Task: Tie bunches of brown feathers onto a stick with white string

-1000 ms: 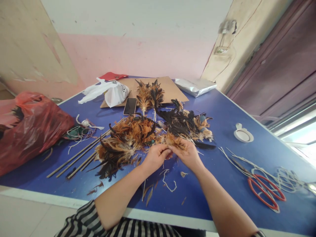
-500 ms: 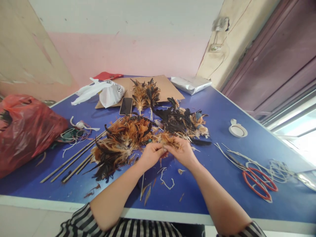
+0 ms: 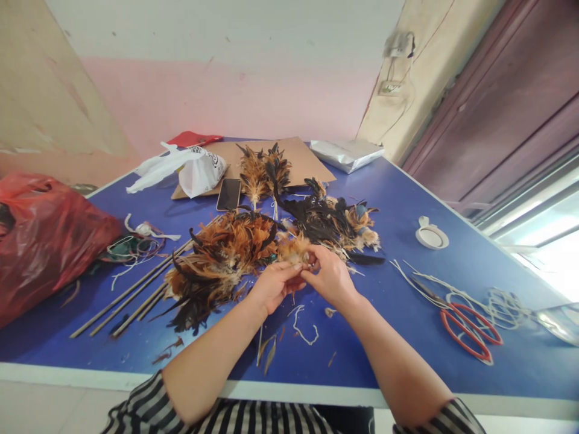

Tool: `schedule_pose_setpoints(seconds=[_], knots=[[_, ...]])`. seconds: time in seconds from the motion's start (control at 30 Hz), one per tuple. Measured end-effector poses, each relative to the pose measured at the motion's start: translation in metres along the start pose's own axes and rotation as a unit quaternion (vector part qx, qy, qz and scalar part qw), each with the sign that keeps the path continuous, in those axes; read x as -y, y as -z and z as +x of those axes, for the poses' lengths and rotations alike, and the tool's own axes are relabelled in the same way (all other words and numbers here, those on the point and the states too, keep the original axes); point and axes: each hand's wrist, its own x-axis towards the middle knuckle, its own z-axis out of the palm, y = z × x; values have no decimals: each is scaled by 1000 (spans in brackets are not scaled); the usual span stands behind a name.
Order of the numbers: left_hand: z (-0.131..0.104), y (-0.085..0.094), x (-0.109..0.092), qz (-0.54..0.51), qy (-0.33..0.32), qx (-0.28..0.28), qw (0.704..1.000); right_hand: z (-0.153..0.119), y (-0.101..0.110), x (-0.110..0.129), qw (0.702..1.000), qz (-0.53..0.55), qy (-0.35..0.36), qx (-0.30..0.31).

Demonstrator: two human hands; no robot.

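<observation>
Between my hands is a small bunch of light brown feathers, its lower ends hidden in my fingers. My left hand is closed on the bunch from below. Pinched fingers of my right hand meet it from the other side, at the base of the feathers. To the left lies a large heap of orange-brown and black feathers. Behind my right hand is a pile of black feathers. Two tied feather bundles rest farther back on a cardboard sheet.
Red-handled scissors and tangled white string lie right, near a tape roll. Thin sticks lie left, beside a red plastic bag. A phone, white bag and silver packet are at the back.
My right hand has turned and its fingers have curled in. The feather bunch now points up and leftward, while my left palm has rolled more upward.
</observation>
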Motion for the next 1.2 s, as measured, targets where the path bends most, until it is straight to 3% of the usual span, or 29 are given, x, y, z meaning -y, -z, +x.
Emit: schedule_pose_setpoints(seconds=[0.1, 0.23, 0.37, 0.53, 0.6, 0.8, 1.03, 1.2], knots=[[0, -2, -2, 4, -3, -2, 1000, 1, 0, -1, 999, 42, -24, 5], [1, 0, -11, 0, -35, -32, 999, 3, 15, -7, 984, 159, -53, 63], [3, 4, -21, -17, -68, -46, 996, 7, 35, -13, 979, 158, -90, 97], [1, 3, -25, -21, -70, -37, 997, 3, 31, -7, 951, 90, -7, 294], [-1, 2, -26, -16, -71, -31, 997, -1, 25, -2, 943, 60, 10, 327], [-5, -1, -26, -3, -62, -20, 998, -24, 16, 4, 954, -5, 53, 294], [-8, -2, -20, 29, -30, 33, 999, -46, 0, 6, 973, -24, 17, 227], [-9, -2, -18, 48, 6, 72, 996, -45, 15, 1, 977, 35, 8, 208]])
